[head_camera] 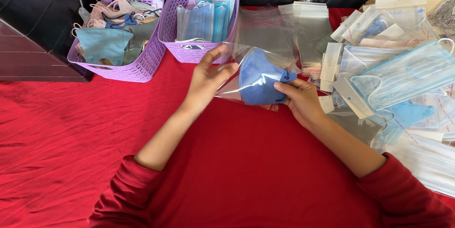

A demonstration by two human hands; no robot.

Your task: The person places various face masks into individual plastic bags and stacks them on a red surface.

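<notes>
Right hand [298, 98] pinches a folded blue fabric mask [259, 82]; left hand [208, 77] grips its glossy clear bag [232, 74].

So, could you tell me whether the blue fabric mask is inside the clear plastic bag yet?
Mostly in: clear plastic bag covers blue fabric mask; its right tip pokes out.

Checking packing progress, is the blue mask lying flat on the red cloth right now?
No, the blue mask is held above the red cloth inside a clear bag by both hands.
</notes>
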